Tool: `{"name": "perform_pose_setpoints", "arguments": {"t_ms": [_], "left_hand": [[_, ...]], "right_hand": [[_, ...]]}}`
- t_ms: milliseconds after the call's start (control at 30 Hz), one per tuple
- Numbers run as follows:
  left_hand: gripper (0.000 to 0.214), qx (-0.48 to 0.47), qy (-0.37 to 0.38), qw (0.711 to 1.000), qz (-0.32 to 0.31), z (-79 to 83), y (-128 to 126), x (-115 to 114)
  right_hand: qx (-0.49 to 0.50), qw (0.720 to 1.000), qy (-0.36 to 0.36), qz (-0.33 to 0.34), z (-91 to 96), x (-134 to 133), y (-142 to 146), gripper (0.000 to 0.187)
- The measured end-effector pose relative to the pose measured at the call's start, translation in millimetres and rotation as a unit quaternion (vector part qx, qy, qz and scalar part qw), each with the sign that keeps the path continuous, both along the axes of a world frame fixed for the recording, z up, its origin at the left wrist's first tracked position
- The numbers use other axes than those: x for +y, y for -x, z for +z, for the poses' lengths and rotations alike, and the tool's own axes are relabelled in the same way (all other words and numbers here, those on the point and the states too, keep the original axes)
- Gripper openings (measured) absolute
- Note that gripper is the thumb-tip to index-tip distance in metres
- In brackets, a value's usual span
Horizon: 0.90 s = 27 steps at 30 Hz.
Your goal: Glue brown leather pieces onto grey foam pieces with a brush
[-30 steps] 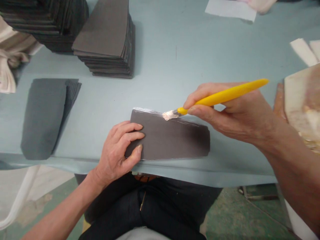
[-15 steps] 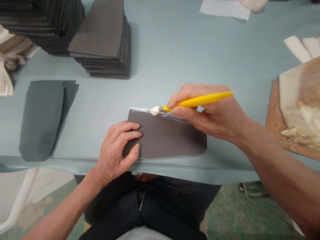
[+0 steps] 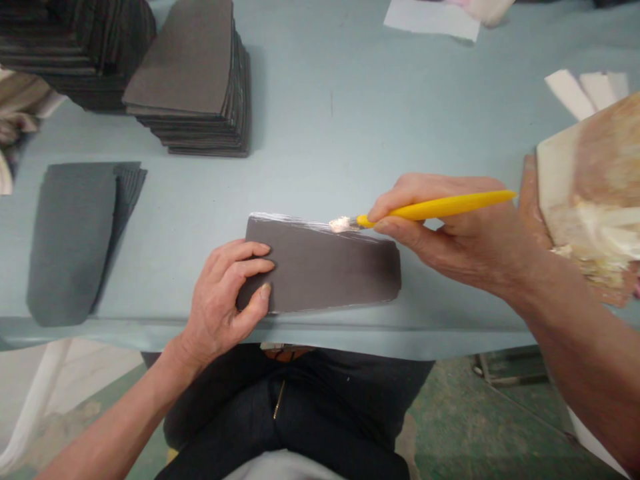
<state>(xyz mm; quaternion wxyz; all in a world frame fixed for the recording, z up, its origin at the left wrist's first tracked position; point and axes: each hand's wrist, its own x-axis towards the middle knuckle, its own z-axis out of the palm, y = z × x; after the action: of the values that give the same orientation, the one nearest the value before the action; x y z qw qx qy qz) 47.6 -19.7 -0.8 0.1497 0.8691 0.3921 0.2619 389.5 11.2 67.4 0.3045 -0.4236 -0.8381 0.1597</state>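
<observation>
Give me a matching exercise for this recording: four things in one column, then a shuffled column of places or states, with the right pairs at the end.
Things:
1. Left hand
2. Right hand
3. Bristles
4. Fanned sheets

Places or states:
A. Lying on the table, left of both hands
B. Resting on the dark panel's left end
C. Whitish, at the panel's far edge
D. Gripping a yellow handle

Pairs: 1-B, 2-D, 3-C, 4-A
</observation>
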Motion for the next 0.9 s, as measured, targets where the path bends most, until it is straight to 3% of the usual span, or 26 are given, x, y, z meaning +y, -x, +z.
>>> {"name": "perform_pose_setpoints", "arguments": {"t_ms": [200, 333, 500, 600, 767, 900], "left_hand": [[0.030, -0.005, 0.000, 1.000, -0.002, 0.4, 1, 0], [0.030, -0.007, 0.002, 1.000, -0.003, 0.2, 2, 0], [0.031, -0.010, 0.006, 1.000, -0.001, 0.1, 2, 0], [0.032, -0.011, 0.009, 1.000, 0.002, -0.7, 2, 1], [0.030, -0.008, 0.004, 1.000, 0.001, -2.1, 2, 1], [0.029, -0.009, 0.005, 1.000, 0.003, -1.2, 1, 1]], "right_hand": [[0.067, 0.997, -0.030, 0.024, -4.0, 0, 9, 0.022], [0.026, 0.999, -0.010, 0.032, -9.2, 0, 6, 0.026], [0.000, 1.000, -0.026, 0.010, 3.8, -12, -13, 0.019], [0.021, 0.999, -0.044, 0.006, 8.6, -17, -10, 0.014], [0.033, 0.999, -0.032, 0.012, -1.4, -12, 4, 0.025], [0.006, 1.000, -0.002, 0.007, -3.7, -15, -7, 0.027]]}}
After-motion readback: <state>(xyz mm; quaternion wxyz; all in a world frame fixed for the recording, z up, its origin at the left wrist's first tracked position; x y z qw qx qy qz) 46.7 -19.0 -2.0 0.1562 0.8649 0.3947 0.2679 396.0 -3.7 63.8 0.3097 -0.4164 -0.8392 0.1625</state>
